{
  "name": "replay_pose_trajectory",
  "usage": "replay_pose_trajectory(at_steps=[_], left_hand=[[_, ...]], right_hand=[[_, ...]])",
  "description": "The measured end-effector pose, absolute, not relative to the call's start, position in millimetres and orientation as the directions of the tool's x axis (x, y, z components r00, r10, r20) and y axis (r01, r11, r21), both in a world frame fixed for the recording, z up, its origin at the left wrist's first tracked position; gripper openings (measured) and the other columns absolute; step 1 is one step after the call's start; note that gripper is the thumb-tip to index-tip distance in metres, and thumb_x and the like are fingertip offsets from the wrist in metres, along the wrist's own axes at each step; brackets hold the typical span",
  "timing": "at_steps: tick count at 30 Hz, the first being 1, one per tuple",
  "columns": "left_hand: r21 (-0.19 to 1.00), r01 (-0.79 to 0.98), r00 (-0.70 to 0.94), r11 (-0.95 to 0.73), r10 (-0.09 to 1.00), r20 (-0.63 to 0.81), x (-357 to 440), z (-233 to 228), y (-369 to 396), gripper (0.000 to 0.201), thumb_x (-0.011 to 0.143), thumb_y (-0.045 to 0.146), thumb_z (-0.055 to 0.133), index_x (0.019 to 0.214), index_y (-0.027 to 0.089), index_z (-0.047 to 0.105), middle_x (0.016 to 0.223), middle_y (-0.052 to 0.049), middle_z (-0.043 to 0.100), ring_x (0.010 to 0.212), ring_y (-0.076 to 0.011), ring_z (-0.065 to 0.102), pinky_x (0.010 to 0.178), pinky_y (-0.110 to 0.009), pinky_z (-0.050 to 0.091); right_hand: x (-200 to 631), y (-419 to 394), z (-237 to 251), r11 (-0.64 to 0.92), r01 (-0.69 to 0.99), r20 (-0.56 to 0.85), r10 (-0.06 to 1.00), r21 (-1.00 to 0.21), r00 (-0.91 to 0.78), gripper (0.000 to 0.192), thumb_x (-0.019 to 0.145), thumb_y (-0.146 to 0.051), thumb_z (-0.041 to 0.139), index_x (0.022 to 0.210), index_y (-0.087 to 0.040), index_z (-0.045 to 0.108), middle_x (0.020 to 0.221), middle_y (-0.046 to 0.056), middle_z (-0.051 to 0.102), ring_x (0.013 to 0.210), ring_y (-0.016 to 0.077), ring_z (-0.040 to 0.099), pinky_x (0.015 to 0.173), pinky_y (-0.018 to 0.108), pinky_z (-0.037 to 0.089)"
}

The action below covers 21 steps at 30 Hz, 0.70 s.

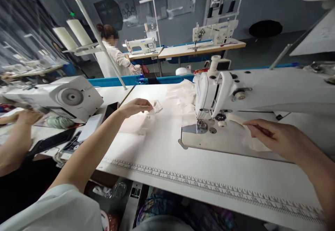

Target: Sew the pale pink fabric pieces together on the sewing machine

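Note:
My left hand [137, 107] is closed in a pinch on the edge of a small pale fabric piece [157, 107], above the white table left of the sewing machine. Beneath that hand lies a flat stack of pale pink fabric [133, 123]. My right hand [273, 136] is closed too, thumb and fingers pinched at a thin, pale cloth piece [255, 142] in front of the machine's arm. The white sewing machine [217, 98] stands between my hands, its needle area over a metal plate. More pale fabric [183, 93] lies crumpled behind the machine head.
A printed ruler [183, 179] runs along the table's front edge. On the left are another sewing machine [70, 96], a dark phone [52, 142] and a co-worker's hand [28, 117]. Thread cones [80, 31] stand on a pole rack. Another person [112, 56] sits further back.

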<state>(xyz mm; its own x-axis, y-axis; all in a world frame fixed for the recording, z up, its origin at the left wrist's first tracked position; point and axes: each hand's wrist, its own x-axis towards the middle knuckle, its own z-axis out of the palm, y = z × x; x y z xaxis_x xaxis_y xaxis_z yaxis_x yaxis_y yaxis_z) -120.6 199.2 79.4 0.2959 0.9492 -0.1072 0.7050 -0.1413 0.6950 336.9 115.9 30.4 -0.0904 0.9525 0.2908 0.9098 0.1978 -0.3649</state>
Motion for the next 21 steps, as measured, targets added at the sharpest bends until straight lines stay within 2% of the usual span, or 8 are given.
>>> replay_pose_trajectory(at_steps=[4,6,8,12,16,21], left_hand=[[0.724,0.651,0.432,-0.228,0.896,-0.105,-70,63,134,0.029,0.083,0.044,0.061,0.091,0.017,0.068,0.091,-0.006,0.070,0.079,-0.0149,0.061,0.069,-0.026,0.049],[0.713,0.583,0.570,-0.390,0.822,-0.016,-45,52,98,0.026,0.091,0.039,0.054,0.098,0.018,0.067,0.102,-0.008,0.070,0.086,-0.0157,0.064,0.073,-0.028,0.053],[0.687,0.504,0.654,-0.523,0.751,0.092,-26,42,67,0.025,0.096,0.035,0.049,0.103,0.018,0.065,0.112,-0.010,0.068,0.101,-0.0181,0.064,0.085,-0.031,0.055],[0.484,0.511,0.721,-0.710,0.661,0.208,-13,26,32,0.034,0.099,0.028,0.044,0.130,0.021,0.056,0.128,-0.010,0.063,0.124,-0.0225,0.056,0.102,-0.040,0.050],[0.275,0.558,0.775,-0.783,0.610,0.166,-18,16,23,0.046,0.100,0.029,0.040,0.146,0.027,0.040,0.145,-0.007,0.049,0.134,-0.0249,0.047,0.112,-0.047,0.041],[0.164,0.618,0.764,-0.769,0.636,0.105,-15,9,27,0.054,0.101,0.037,0.036,0.152,0.022,0.026,0.155,-0.008,0.034,0.144,-0.0250,0.033,0.117,-0.047,0.032]], right_hand=[[331,107,38,0.226,0.911,0.281,0.951,-0.345,-0.129,0.047,0.083,-0.057,0.038,0.093,-0.023,0.068,0.069,0.003,0.068,0.054,0.0154,0.056,0.055,0.027,0.038],[328,103,41,0.234,0.904,0.245,0.958,-0.357,-0.151,0.045,0.084,-0.054,0.040,0.094,-0.021,0.069,0.066,0.002,0.066,0.051,0.0136,0.052,0.053,0.025,0.036],[323,99,43,0.256,0.890,0.222,0.958,-0.377,-0.181,0.041,0.085,-0.049,0.042,0.095,-0.021,0.069,0.067,0.001,0.066,0.050,0.0120,0.050,0.054,0.024,0.036],[313,95,42,0.366,0.849,0.197,0.930,-0.381,-0.312,0.035,0.090,-0.042,0.043,0.097,-0.020,0.069,0.076,0.002,0.070,0.058,0.0125,0.056,0.059,0.024,0.037],[305,94,39,0.454,0.800,0.195,0.891,-0.391,-0.411,0.038,0.093,-0.042,0.040,0.097,-0.018,0.069,0.082,0.004,0.071,0.069,0.0162,0.061,0.063,0.026,0.039],[304,96,32,0.461,0.790,0.183,0.887,-0.404,-0.423,0.041,0.092,-0.046,0.037,0.096,-0.020,0.069,0.077,0.002,0.069,0.067,0.0162,0.060,0.062,0.027,0.040]])
